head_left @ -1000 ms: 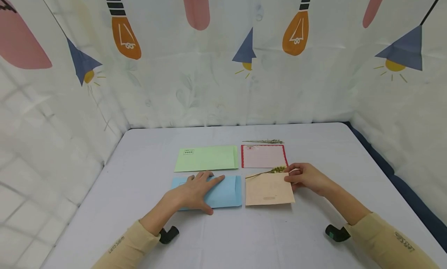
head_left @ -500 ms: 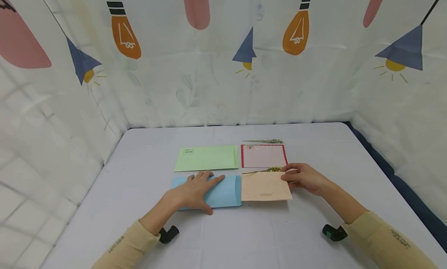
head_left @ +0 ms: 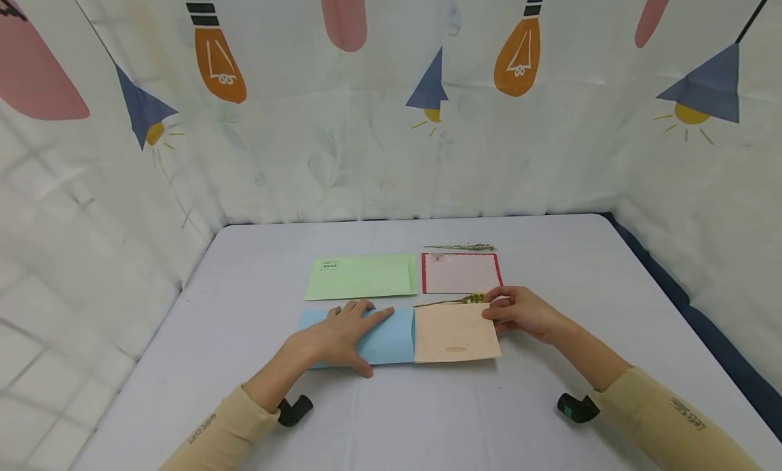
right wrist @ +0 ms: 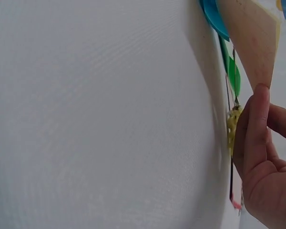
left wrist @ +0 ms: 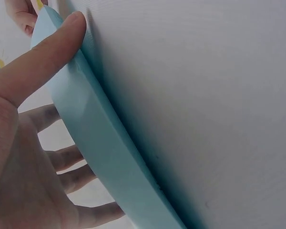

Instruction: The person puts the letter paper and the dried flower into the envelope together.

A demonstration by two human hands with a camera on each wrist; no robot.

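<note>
A blue envelope lies at the front of the table, with my left hand spread over it. In the left wrist view, the thumb rests along the envelope's near edge and the other fingers reach across its face. My right hand pinches a beige card by its right edge. The card's left edge meets the envelope's right end, overlapping the end flap. Just behind the card's far edge is a dried flower sprig with yellow heads, close to the right fingertips.
Behind the blue envelope lies a green envelope. A red-bordered pink card is to its right, with another dried sprig beyond. All are on a white-covered table backed by a printed curtain.
My right hand has moved left with the beige card, bringing it up against the blue envelope's right end. The yellow sprig has shifted left too. My left hand has stayed in place.
</note>
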